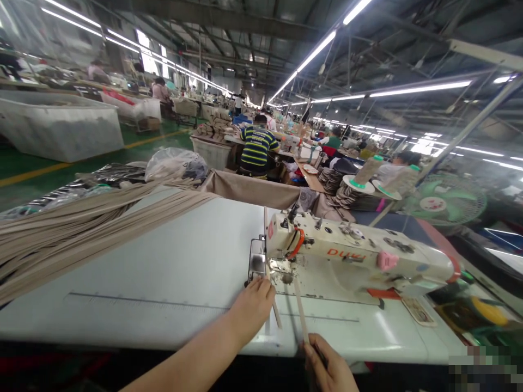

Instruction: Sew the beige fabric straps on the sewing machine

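Observation:
A cream sewing machine [359,253] stands on a pale table [175,261]. My left hand [255,299] is beside its needle area, fingers bent and pressed together on a narrow beige fabric strip [277,314]. The strip's end comes out below the hand; the fingertips partly hide the grip. Just beyond them is a shiny metal plate [257,262]. At the table's front edge my right hand [327,362] is closed on another narrow beige strip [301,310], pinched between thumb and fingers. That strip runs up toward the machine's needle area.
Long beige fabric strips [102,223] lie across the table's left side. Behind the machine are a beige cloth-lined trough [253,189] and thread cones [368,171]. A green fan [445,201] stands at right. A person in a striped shirt [257,147] sits ahead.

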{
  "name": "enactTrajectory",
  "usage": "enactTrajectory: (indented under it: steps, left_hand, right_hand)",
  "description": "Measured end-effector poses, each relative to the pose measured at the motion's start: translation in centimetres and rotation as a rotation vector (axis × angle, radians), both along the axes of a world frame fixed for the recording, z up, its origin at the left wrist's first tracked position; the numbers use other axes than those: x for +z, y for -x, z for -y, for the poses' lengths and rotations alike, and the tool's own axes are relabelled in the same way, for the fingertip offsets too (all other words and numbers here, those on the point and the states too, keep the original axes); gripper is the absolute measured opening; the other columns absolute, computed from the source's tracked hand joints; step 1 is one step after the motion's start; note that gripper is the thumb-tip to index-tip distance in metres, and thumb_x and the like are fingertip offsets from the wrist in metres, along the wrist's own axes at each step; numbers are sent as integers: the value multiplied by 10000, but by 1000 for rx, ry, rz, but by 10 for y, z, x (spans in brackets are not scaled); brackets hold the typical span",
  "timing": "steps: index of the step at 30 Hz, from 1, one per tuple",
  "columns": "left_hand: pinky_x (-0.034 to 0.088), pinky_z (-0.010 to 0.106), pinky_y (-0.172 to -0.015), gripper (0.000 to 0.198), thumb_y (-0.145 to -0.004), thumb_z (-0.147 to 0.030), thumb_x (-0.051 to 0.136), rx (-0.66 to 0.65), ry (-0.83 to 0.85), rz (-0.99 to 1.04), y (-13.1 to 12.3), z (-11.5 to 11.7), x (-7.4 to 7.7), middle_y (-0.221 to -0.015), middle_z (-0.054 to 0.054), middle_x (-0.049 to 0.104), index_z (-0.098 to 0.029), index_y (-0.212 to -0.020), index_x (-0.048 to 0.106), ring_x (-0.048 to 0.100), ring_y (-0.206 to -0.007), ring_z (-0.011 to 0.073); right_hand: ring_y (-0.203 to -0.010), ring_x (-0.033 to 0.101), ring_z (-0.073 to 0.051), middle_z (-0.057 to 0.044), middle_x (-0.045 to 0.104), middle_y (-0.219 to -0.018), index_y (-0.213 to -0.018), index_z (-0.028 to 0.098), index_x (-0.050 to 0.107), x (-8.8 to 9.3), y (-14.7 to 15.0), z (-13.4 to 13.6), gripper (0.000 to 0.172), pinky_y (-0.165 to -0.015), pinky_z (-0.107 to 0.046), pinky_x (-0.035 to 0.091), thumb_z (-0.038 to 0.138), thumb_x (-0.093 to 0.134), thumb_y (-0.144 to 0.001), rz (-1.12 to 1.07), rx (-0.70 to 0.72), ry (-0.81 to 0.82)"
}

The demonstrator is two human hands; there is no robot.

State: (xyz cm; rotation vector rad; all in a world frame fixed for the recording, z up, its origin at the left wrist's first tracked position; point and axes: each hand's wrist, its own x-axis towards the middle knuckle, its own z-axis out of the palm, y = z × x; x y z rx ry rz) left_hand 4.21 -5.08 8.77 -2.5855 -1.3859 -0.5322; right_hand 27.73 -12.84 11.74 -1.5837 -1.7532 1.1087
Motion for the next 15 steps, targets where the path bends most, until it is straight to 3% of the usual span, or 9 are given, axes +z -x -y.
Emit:
enactTrajectory:
  steps: [2, 8, 15]
  left_hand:
    - [444, 408, -1152, 301, -940, -40, 470, 0, 4, 6, 1, 1, 2, -1225, 155, 640, -81, -1200, 615, 636, -1179, 251]
    - [429, 400, -1151, 227, -963, -68, 469, -2, 6, 24, 2, 3, 9, -1147, 131, 641, -103, -1129, 620, 623, -1163, 243]
    - [433, 395, -1136, 154, -977, -107, 514, -1, 7, 33, 2, 2, 10, -1109, 109, 637, -109, -1088, 621, 635, -1104, 240]
  right_hand:
    - [-641, 548, -163, 1, 578, -678, -857, 208, 653, 3, 6, -1, 543, -625, -256, 484, 723, 490, -922, 15, -28, 4]
    - [-689, 640, -221, -34, 666, -700, -1194, 170, 711, 10, 19, -7, 666, -708, -317, 555, 727, 496, -901, 52, -71, -22]
    - [-784, 712, -260, -72, 742, -795, -1249, 209, 731, -1, 21, -14, 639, -765, -356, 604, 704, 530, -898, 87, -83, -87]
